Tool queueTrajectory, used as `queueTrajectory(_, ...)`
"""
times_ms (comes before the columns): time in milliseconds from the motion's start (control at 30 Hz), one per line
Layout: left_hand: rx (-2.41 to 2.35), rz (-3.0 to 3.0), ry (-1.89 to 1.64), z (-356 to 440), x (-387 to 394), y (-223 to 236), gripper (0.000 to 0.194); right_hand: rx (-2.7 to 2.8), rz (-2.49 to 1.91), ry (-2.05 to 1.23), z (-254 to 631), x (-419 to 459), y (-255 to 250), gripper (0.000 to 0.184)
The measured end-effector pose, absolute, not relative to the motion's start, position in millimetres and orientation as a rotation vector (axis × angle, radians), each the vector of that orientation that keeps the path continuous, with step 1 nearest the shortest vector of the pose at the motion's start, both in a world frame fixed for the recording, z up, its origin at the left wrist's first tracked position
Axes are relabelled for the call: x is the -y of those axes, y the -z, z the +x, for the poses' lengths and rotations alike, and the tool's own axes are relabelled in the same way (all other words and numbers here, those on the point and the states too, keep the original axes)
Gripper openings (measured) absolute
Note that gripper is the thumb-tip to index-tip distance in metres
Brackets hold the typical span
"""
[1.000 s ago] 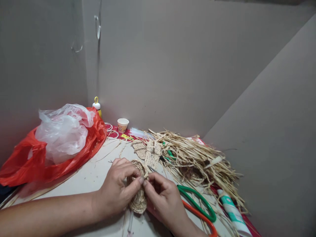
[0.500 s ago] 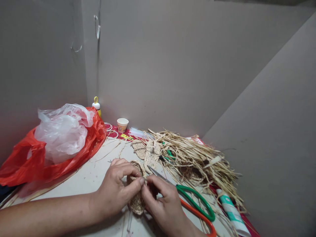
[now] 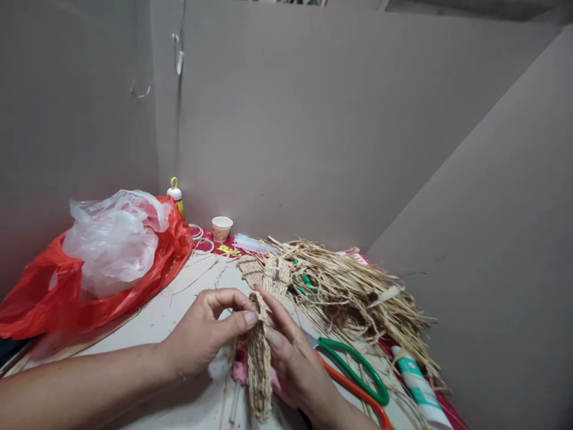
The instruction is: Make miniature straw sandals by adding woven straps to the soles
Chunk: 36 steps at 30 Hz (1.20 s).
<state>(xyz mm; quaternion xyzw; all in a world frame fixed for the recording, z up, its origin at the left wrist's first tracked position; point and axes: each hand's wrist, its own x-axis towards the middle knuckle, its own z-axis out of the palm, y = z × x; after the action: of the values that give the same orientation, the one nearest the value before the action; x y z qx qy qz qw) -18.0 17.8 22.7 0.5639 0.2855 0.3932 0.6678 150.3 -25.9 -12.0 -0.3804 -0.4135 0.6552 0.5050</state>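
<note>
A small woven straw slipper (image 3: 259,370) stands nearly on edge between my two hands, its long side running toward me. My left hand (image 3: 215,328) pinches its upper end between thumb and fingers. Along its right side, my right hand (image 3: 290,352) grips it with the thumb on the near face and fingers behind. Beneath it lies a pink glue gun (image 3: 240,371), mostly covered, with a clear stick (image 3: 234,403) jutting toward me. Scissors (image 3: 353,364) with one green and one orange handle lie just right of my right hand, their blades partly hidden.
Two woven straw pieces (image 3: 276,275) lie beyond my hands. A heap of dry straw (image 3: 358,292) spreads at right, near a green-and-white tube (image 3: 418,382). A red plastic bag (image 3: 165,269) fills the left. Behind stand a paper cup (image 3: 222,229) and clear sticks (image 3: 253,243).
The straw slipper has been turned from lying flatter to standing on edge. My right hand has shifted from pinching at its top to gripping its side. The pink glue gun has come into view.
</note>
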Motion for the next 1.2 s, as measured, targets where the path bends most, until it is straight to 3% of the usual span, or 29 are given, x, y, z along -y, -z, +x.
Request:
queueTrajectory(133,-0.631,1.270,-0.841,-19,-19,-22,0.022,0.988,-0.868,-1.580,153,24,23,0.054)
queueTrajectory(300,-0.640,1.270,-0.795,-20,-21,-27,0.025,1.016,-0.857,-1.533,153,23,25,0.050)
queueTrajectory(467,-0.617,1.271,-0.796,-20,-18,-32,0.024,0.837,-0.568,-1.717,147,19,17,0.035)
queueTrajectory(633,-0.475,1.259,-0.672,-20,-16,-31,0.027,0.754,-0.556,-1.775,144,17,11,0.016)
queueTrajectory(1000,-0.449,1.489,-0.780,-20,-17,-30,0.024,0.805,-0.506,-1.801,148,16,8,0.027)
queueTrajectory(1200,-0.438,1.579,-0.774,-21,-19,-30,0.023,0.842,-0.477,-1.815,148,16,9,0.015)
